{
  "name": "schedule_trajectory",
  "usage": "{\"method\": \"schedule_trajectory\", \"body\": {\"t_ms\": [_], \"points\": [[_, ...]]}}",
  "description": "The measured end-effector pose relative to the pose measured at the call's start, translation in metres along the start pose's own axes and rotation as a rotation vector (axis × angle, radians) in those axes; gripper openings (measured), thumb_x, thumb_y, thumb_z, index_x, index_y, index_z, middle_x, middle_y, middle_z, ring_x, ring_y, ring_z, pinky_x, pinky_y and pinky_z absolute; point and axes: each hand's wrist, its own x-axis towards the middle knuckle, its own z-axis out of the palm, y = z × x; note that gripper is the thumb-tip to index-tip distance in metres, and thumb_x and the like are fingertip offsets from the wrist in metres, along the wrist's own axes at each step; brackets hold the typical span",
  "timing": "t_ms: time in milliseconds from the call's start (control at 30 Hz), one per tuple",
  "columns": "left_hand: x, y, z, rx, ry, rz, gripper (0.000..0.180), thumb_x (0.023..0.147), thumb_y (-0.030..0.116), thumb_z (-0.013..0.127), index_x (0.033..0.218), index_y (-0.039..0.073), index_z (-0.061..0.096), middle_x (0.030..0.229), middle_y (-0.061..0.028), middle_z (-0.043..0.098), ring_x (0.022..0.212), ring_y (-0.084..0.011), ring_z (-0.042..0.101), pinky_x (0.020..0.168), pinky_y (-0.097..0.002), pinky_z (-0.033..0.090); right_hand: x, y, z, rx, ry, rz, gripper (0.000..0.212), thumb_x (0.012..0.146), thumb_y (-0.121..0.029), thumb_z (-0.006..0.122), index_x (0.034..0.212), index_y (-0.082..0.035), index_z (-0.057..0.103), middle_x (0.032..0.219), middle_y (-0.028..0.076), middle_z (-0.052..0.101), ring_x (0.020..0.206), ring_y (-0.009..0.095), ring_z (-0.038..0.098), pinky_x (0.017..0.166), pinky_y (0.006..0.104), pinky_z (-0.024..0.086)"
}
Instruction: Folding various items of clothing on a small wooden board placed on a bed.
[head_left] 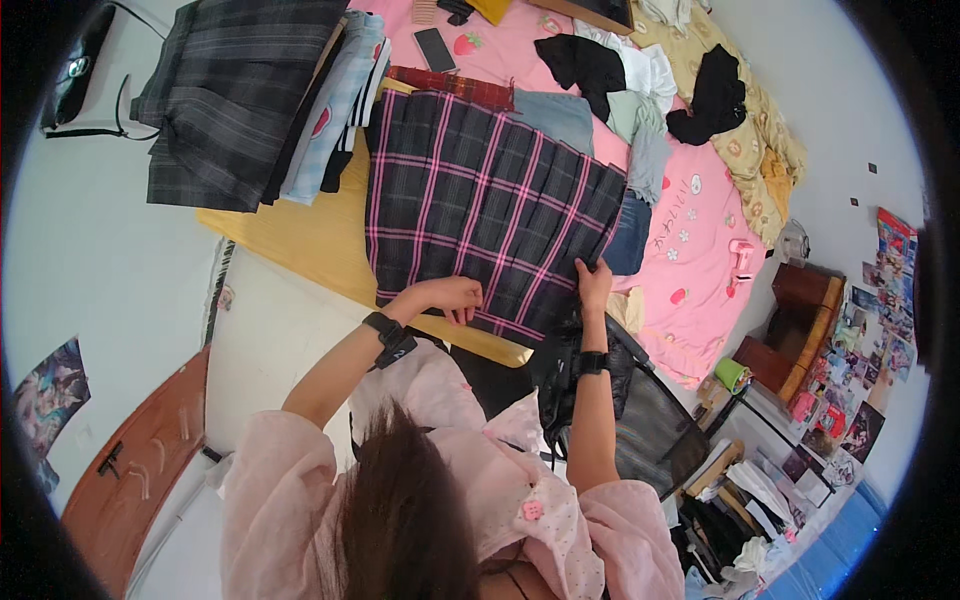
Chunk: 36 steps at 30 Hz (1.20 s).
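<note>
A dark plaid pleated skirt [490,200] with pink lines lies spread in front of me, partly over a yellow board-like surface [300,240]. My right hand [594,285] pinches the skirt's right edge, thumb on top. Near the skirt's lower edge, my left hand [452,296] rests on the cloth with its fingers bent downward and slightly apart. The pleats fan out away from me, and the fabric looks mostly flat. Each wrist wears a black band.
Grey plaid garments [235,100] and other folded clothes hang or lie at the left. A phone [435,50], jeans [628,235] and black garments [712,95] lie on the pink bedding [690,270]. A black mesh chair [655,440] stands close at my right.
</note>
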Motion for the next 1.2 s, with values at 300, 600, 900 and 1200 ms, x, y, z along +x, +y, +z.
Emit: {"method": "schedule_trajectory", "body": {"t_ms": [300, 600, 900, 1200], "points": [[0.019, 0.009, 0.022, 0.001, -0.138, 0.017, 0.022, 0.094, 0.018, 0.041, 0.106, 0.001, 0.049, 0.093, -0.0124, 0.061, 0.083, -0.0227, 0.064, 0.07, -0.0336, 0.055, -0.001, -0.021, -0.005, 0.053, 0.121, -0.322, 0.046, 0.075, -0.013, 0.07, 0.112, 0.006, 0.051, 0.105, 0.018, 0.063, 0.094, 0.03, 0.061, 0.083, 0.0348, 0.046], [-0.048, 0.005, -0.037, -0.76, 0.269, 0.709, 0.045, 0.097, 0.037, 0.038, 0.125, 0.002, 0.041, 0.118, -0.0169, 0.053, 0.109, -0.0278, 0.055, 0.094, -0.0405, 0.047, -0.046, -0.182, -0.009, -0.044, -0.197, -0.499, 0.05, 0.079, -0.014, 0.066, 0.12, 0.004, 0.044, 0.111, 0.018, 0.06, 0.101, 0.027, 0.059, 0.087, 0.0344, 0.046], [-0.106, -0.011, -0.086, -0.889, 0.861, 0.773, 0.063, 0.091, 0.05, 0.045, 0.131, 0.002, 0.039, 0.128, -0.0124, 0.048, 0.12, -0.0217, 0.044, 0.099, -0.0348, 0.034, -0.086, -0.243, 0.18, -0.391, -0.63, -0.686, 0.066, 0.081, -0.033, 0.061, 0.129, 0.004, 0.035, 0.113, 0.028, 0.053, 0.1, 0.044, 0.055, 0.083, 0.045, 0.046], [-0.081, -0.007, -0.149, 0.147, 1.43, 0.372, 0.077, 0.071, 0.027, 0.074, 0.128, -0.009, 0.036, 0.126, -0.0283, 0.047, 0.12, -0.0381, 0.044, 0.102, -0.039, 0.035, -0.141, -0.177, 0.111, -0.56, -0.455, -0.807, 0.078, 0.069, -0.024, 0.074, 0.134, -0.005, 0.035, 0.12, 0.021, 0.044, 0.114, 0.037, 0.043, 0.096, 0.0415, 0.038]]}}
